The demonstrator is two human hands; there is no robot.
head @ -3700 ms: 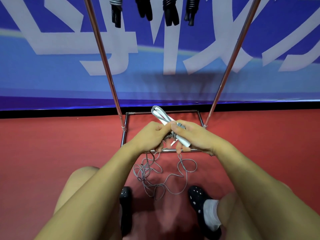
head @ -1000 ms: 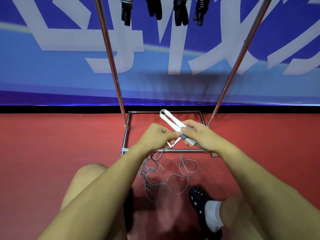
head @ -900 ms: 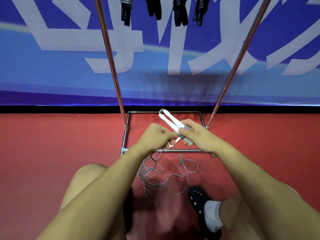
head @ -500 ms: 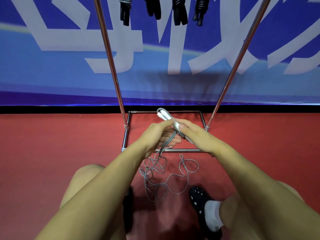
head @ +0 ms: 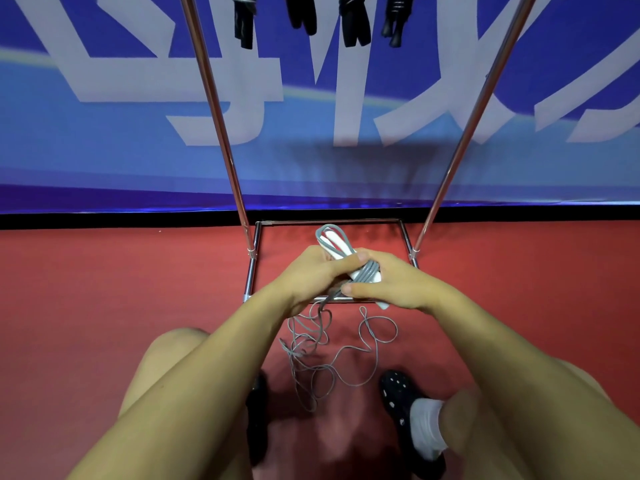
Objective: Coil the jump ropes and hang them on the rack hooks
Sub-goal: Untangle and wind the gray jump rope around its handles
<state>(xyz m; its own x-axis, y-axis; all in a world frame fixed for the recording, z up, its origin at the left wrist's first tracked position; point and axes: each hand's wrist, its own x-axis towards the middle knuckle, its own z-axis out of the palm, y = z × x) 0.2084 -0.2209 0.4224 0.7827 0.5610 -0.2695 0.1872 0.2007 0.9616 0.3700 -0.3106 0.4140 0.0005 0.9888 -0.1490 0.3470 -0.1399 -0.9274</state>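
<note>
Two white jump rope handles (head: 335,244) lie side by side in my right hand (head: 391,284), which grips them. Several turns of grey cord (head: 366,271) are wound round the handles. My left hand (head: 313,273) is curled over the handles and the cord, its fingers against the right hand. The loose grey cord (head: 325,355) hangs from my hands and lies tangled on the red floor between my feet. The metal rack (head: 214,109) stands straight ahead, its base frame just beyond my hands.
Several black coiled jump ropes (head: 349,19) hang from the rack's top, at the frame's upper edge. A blue banner wall (head: 104,150) stands behind the rack. My black shoes (head: 398,393) and bent knees flank the loose cord.
More grey cord is wound round the white handles than a second ago. My left hand has come over the handles from below and left. The loose cord on the floor has shifted slightly.
</note>
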